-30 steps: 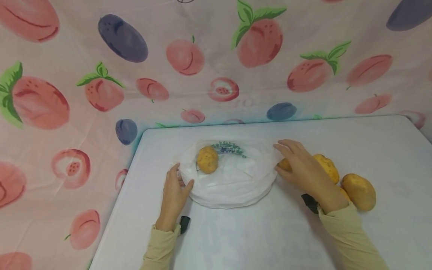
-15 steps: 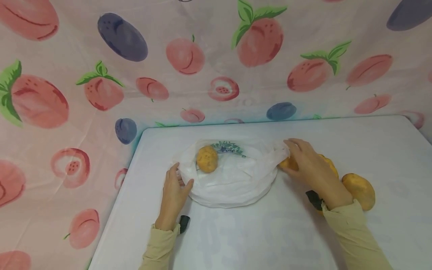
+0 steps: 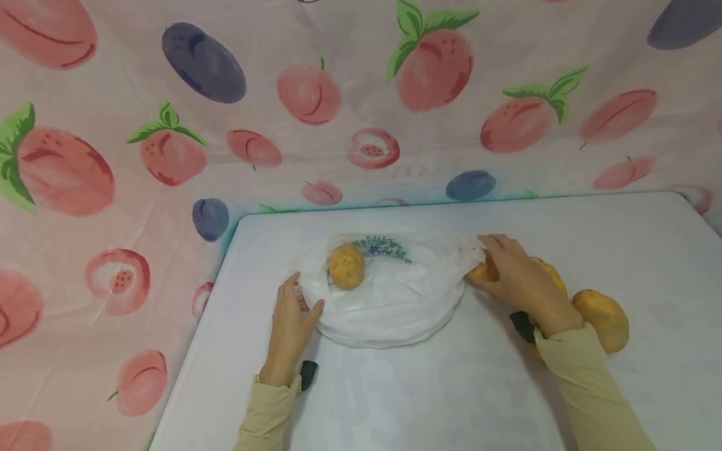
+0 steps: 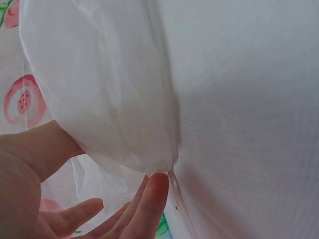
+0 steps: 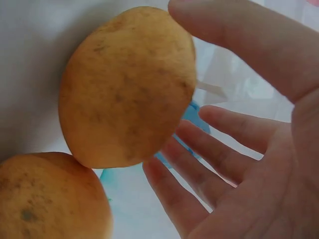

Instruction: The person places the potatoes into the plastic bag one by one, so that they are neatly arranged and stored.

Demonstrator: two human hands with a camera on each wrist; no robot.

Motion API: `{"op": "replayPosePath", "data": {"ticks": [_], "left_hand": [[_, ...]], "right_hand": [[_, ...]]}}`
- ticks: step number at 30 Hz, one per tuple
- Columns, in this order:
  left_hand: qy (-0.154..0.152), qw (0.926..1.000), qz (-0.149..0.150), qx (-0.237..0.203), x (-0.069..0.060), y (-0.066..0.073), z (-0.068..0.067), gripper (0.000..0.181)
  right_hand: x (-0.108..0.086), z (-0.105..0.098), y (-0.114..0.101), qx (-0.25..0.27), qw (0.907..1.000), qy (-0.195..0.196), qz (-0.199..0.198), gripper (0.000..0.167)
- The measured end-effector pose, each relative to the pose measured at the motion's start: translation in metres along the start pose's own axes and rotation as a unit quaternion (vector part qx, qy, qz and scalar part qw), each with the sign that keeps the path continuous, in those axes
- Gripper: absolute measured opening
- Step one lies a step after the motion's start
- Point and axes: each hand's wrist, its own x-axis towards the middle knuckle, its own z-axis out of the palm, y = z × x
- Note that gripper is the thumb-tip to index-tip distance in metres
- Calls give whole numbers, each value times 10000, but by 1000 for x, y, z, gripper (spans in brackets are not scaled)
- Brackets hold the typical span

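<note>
A white plastic bag (image 3: pixel 389 313) with a green leafy print lies on the table, one potato (image 3: pixel 346 266) showing on its left part. My left hand (image 3: pixel 290 329) touches the bag's left edge. In the left wrist view its fingers (image 4: pixel 152 199) are fairly straight against the film, the thumb partly behind it. My right hand (image 3: pixel 516 279) is at the bag's right edge, over a second potato (image 3: pixel 482 272). In the right wrist view, thumb and spread fingers (image 5: pixel 199 174) lie about that potato's edge, without a visible firm grip. A stretched corner of bag meets the fingertips.
Right of the bag, beside and beneath the right arm, lie more potatoes, among them one large potato (image 3: pixel 600 319) and another partly hidden potato (image 3: pixel 553 275). The white table (image 3: pixel 406 401) ends at a fruit-print cloth (image 3: pixel 423 144) behind and to the left.
My right hand has shifted slightly right, and the bag's right edge has stretched out along with it. The left hand and the potato on the bag have stayed in place.
</note>
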Motion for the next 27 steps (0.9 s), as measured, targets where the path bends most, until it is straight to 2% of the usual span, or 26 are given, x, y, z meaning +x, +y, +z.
{"op": "replayPosePath", "data": {"ticks": [7, 13, 27], "left_hand": [[-14, 10000, -3, -10, -1, -1, 0, 73], [-6, 10000, 54, 10, -1, -1, 0, 72], [-33, 10000, 17, -17, -1, -1, -1, 74]], "right_hand": [[3, 3, 5, -2, 9998, -177, 105, 76], [5, 4, 8, 106, 9993, -335, 153, 67], [3, -1, 9, 155, 9994, -247, 190, 66]]}}
